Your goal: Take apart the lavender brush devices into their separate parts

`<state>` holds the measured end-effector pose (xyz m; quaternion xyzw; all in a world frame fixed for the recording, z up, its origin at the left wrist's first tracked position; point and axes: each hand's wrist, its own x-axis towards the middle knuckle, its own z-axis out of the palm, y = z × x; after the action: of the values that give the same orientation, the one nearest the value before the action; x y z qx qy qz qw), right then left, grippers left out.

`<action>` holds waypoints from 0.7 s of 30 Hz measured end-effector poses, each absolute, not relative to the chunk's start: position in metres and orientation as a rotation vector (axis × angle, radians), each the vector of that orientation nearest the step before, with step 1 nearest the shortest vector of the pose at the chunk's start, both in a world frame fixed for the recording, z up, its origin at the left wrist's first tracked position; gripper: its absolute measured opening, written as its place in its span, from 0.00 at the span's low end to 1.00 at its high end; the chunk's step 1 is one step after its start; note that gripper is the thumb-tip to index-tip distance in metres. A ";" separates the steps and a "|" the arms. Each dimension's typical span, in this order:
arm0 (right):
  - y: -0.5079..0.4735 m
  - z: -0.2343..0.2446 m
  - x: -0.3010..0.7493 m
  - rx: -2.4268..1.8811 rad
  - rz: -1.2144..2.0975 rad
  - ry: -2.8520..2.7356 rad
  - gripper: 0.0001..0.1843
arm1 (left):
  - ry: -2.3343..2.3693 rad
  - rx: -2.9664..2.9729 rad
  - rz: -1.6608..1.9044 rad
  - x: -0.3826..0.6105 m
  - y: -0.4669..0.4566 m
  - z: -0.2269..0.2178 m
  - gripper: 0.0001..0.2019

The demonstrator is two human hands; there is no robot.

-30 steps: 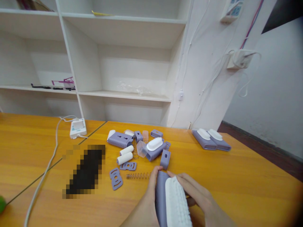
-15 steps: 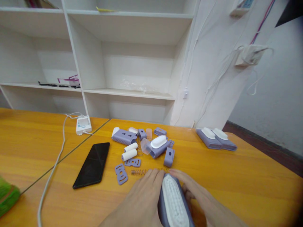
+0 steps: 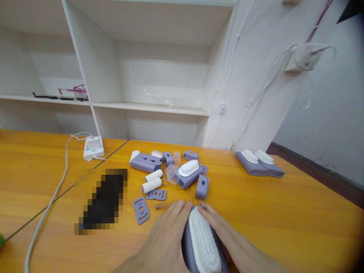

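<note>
At the bottom of the view, a purple casing with a bumpy white oval face (image 3: 203, 239) is held between both hands. My left hand (image 3: 170, 231) is closed along its left side, fingers near the far end. Pressed against the right side is my right hand (image 3: 224, 231), with its fingertips near the same end; part of the fingers is hidden. Just beyond the fingertips lies a long copper-coloured spring (image 3: 162, 206). Near it rest two flat slotted purple plates (image 3: 141, 211) and a small purple block with a hole (image 3: 202, 187).
Farther back are white cylinders (image 3: 152, 185), a slotted purple casing (image 3: 145, 162), a purple-and-white unit (image 3: 189, 172) and a clear cup (image 3: 173, 173). Two similar units (image 3: 258, 163) stand at right. A pixelated dark object (image 3: 104, 201), a cable (image 3: 59, 185) and a power strip (image 3: 93, 148) lie left.
The view has shifted slightly. My right hand's fingers now lie closer over the casing's far end, and the casing appears a little farther left. Both hands stay on it.
</note>
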<state>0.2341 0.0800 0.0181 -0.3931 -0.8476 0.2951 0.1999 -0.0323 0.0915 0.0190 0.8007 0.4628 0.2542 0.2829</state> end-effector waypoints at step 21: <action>0.068 0.077 0.206 -1.259 0.704 -2.769 0.46 | 1.235 2.197 0.821 -0.025 0.085 0.043 0.47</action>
<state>0.2060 0.0676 0.0767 -0.4033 -0.8868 0.2254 0.0097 -0.0248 0.0848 0.0434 0.8041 0.4519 0.3003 0.2430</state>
